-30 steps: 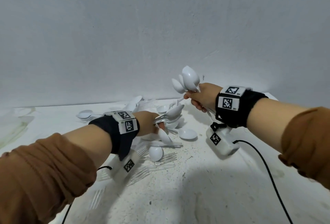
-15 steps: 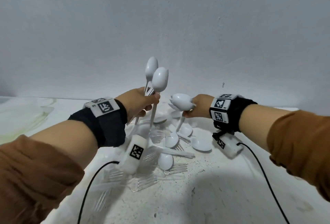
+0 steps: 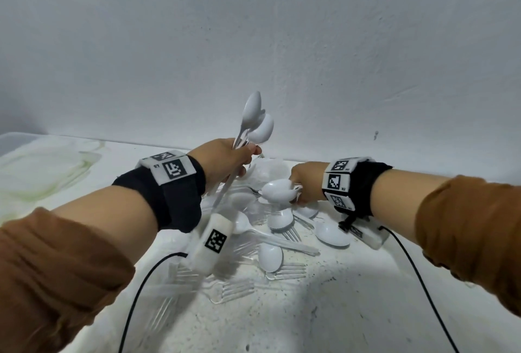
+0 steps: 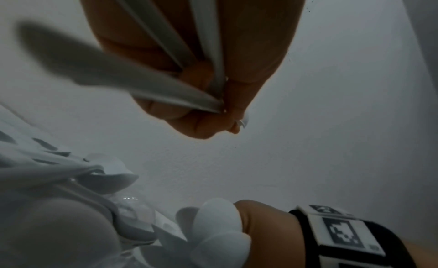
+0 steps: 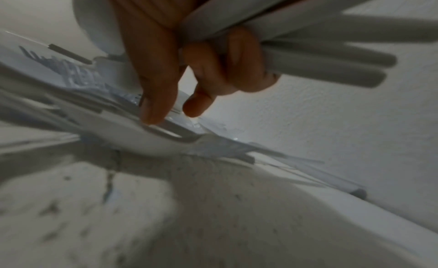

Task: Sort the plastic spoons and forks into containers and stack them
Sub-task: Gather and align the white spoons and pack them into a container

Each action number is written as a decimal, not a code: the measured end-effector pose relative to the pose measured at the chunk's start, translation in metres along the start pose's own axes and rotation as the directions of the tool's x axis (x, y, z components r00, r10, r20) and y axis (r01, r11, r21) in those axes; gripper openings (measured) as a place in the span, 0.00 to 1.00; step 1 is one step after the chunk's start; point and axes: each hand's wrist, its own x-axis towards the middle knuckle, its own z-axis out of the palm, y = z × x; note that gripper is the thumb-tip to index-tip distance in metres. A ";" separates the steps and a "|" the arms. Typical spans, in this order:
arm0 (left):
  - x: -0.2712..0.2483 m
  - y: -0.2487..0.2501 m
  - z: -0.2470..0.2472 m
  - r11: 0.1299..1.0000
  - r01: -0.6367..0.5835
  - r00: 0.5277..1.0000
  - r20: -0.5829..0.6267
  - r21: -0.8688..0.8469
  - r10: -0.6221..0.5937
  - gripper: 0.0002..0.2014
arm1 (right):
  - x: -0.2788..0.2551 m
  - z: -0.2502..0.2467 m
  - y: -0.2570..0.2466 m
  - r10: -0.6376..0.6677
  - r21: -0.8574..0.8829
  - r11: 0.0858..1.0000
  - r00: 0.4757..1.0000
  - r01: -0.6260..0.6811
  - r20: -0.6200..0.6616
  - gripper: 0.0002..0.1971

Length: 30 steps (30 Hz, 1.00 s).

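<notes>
My left hand (image 3: 225, 159) grips a bunch of white plastic spoons (image 3: 255, 124) by their handles (image 4: 166, 47), bowls pointing up above the pile. My right hand (image 3: 303, 183) holds several more white spoons (image 3: 277, 190), their handles (image 5: 320, 52) bunched in the curled fingers (image 5: 239, 62), and its forefinger (image 5: 156, 95) reaches down onto a spoon in the pile (image 5: 147, 139). Loose white spoons (image 3: 270, 257) and clear plastic forks (image 3: 234, 290) lie heaped on the white table (image 3: 338, 310) below both hands.
A white wall (image 3: 282, 42) rises just behind the pile. Black cables (image 3: 132, 304) run from the wrist cameras across the table toward me. The table's left part (image 3: 42, 172) carries greenish stains. No container shows in any view.
My left hand has lifted off the pile with a bunch of spoons and now holds them upright. My right hand has dropped from high up down onto the pile.
</notes>
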 end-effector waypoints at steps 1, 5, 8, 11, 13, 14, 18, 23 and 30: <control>0.001 0.000 0.000 0.999 -0.006 1.000 0.010 0.032 0.006 0.12 | 0.000 0.000 0.001 -0.004 0.012 1.000 1.000 0.004 -0.009 0.07; 0.003 0.006 -0.005 0.970 -0.005 0.998 0.056 0.244 -0.009 0.12 | -0.006 -0.002 0.006 -0.041 0.127 0.991 0.997 0.049 -0.059 0.03; 0.006 0.013 -0.008 0.939 0.007 0.998 0.055 0.345 -0.028 0.14 | -0.015 -0.008 0.014 -0.010 0.199 0.979 0.991 0.037 -0.135 0.12; 0.011 0.016 -0.010 0.913 0.014 0.997 0.061 0.408 -0.043 0.15 | -0.025 -0.010 0.027 0.069 0.295 0.956 0.981 -0.013 -0.181 0.13; 0.014 0.017 -0.006 0.900 0.014 0.996 0.073 0.436 -0.051 0.14 | -0.034 -0.009 0.035 0.119 0.322 0.945 0.975 -0.054 -0.187 0.14; 0.016 0.017 -0.003 0.887 0.010 0.995 0.081 0.462 -0.053 0.14 | -0.037 -0.008 0.039 0.131 0.341 0.938 0.974 -0.062 -0.185 0.13; 0.022 0.016 0.014 0.782 -0.038 0.986 0.149 0.622 -0.071 0.07 | -0.055 -0.005 0.057 0.205 0.563 0.823 0.963 -0.074 -0.173 0.11; 0.025 0.016 0.039 0.624 -0.129 0.974 0.217 0.771 -0.066 0.05 | -0.076 0.002 0.069 0.259 0.835 0.549 0.947 0.018 -0.190 0.05; 0.036 0.024 0.066 0.554 -0.220 0.944 0.318 0.803 -0.086 0.08 | -0.078 0.011 0.075 0.339 0.838 0.539 0.889 0.085 -0.308 0.20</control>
